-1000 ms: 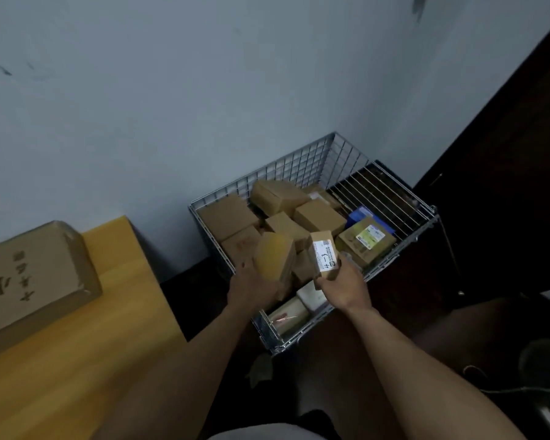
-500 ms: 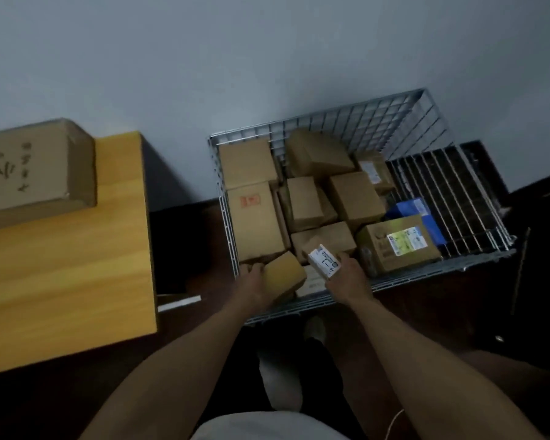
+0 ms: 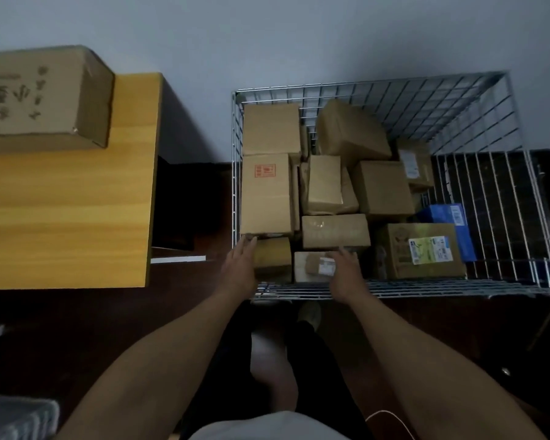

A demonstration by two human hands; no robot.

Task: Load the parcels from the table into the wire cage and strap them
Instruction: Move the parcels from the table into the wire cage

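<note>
The wire cage (image 3: 426,87) stands on the floor by the wall, holding several brown parcels. My left hand (image 3: 239,268) lies with straight fingers against the left side of a small brown box (image 3: 273,258) in the cage's near left corner. My right hand (image 3: 346,271) rests with its fingers stretched over a small labelled parcel (image 3: 311,267) just right of that box. Both parcels sit down among the others. On the wooden table (image 3: 64,217) at the left lies one large cardboard box (image 3: 45,96).
A printed carton (image 3: 423,250) and a blue box (image 3: 448,217) lie at the cage's near right; the far right of the cage floor is bare wire. A dark gap separates table and cage. My legs and a shoe (image 3: 310,312) stand before the cage.
Both hands have lowered their parcels into the near left corner of the cage and loosened their grip. The view has swung to look straight down on the cage.
</note>
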